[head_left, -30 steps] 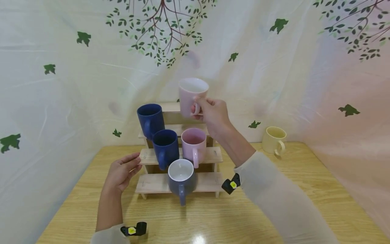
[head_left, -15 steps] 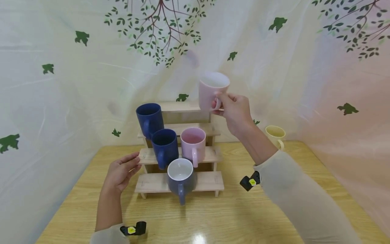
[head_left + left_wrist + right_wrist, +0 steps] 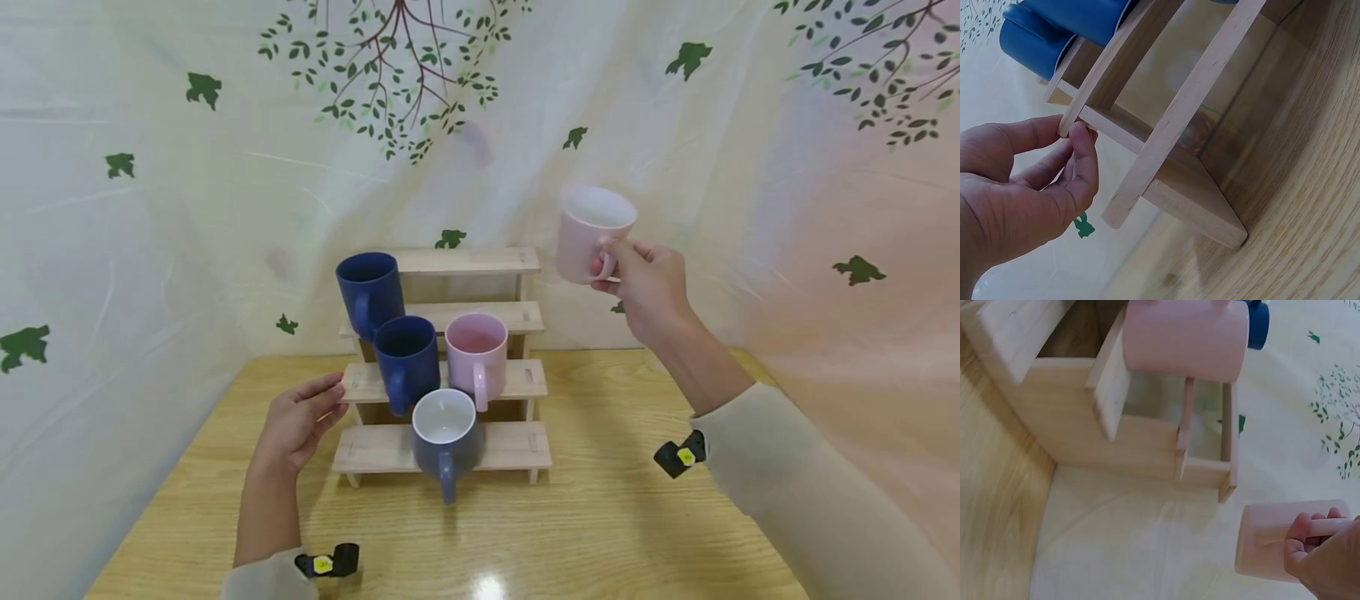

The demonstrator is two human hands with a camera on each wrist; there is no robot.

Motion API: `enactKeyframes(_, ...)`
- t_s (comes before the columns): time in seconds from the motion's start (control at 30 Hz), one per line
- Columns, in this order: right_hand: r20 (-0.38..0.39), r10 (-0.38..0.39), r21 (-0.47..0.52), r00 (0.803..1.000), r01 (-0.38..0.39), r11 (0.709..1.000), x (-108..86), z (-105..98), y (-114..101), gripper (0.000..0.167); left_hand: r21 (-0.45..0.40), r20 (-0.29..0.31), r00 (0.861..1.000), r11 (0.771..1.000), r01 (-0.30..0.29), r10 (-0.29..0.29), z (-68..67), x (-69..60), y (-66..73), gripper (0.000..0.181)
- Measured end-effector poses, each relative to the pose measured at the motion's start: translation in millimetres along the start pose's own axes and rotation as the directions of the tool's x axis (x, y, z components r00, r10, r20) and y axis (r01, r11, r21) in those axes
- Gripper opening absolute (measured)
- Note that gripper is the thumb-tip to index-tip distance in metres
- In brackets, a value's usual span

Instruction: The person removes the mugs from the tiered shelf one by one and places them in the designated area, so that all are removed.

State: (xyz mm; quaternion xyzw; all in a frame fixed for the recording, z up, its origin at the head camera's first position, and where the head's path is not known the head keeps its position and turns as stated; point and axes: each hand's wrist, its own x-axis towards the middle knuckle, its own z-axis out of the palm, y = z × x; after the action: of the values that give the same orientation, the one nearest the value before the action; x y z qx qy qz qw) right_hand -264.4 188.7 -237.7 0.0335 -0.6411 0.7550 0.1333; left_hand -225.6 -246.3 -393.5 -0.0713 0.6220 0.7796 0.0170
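My right hand (image 3: 652, 287) holds a pale pink mug (image 3: 581, 246) by its handle, in the air right of a stepped wooden stand (image 3: 468, 262). In the right wrist view the fingers curl round the handle of that mug (image 3: 1266, 550). My left hand (image 3: 300, 421) pinches the left end of the stand's second shelf from the bottom; the left wrist view shows thumb and fingers at the shelf end (image 3: 1071, 119). On the stand are a dark blue mug (image 3: 382, 287) higher up, another blue mug (image 3: 417, 354) beside a pink mug (image 3: 468, 362), and a grey mug (image 3: 442, 454) lowest.
The stand rests on a wooden table (image 3: 585, 517). A pale cloth (image 3: 315, 108) printed with leaves and branches hangs behind and at the sides. My right forearm covers the table's back right area.
My right hand has carried the pale pink mug rightward, from above the stand to beside it. The yellow mug at the back right is now hidden behind my forearm. My left hand stays put.
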Motion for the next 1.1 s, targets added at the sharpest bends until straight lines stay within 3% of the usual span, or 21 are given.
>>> enactKeyframes(0.43, -0.101, 0.067, -0.018, 0.993, -0.069, 0.997, -2.1, -53, 20, 0.038, -0.011, 0.004, 1.0, 1.0, 0.001, -0.001, -1.5, 2.2, -0.7, 0.055)
enactKeyframes(0.7, -0.083, 0.08, -0.036, 0.993, -0.083, 0.996, -4.3, -79, 39, 0.042, 0.009, -0.005, 1.0, 1.0, -0.003, 0.003, -1.4, 2.3, -2.4, 0.054)
enactKeyframes(1.1, -0.129, 0.168, -0.113, 0.977, -0.183, 0.977, -1.5, -103, 93, 0.043, 0.007, -0.006, 1.0, 1.0, 0.005, -0.005, -0.4, 0.9, -1.4, 0.053)
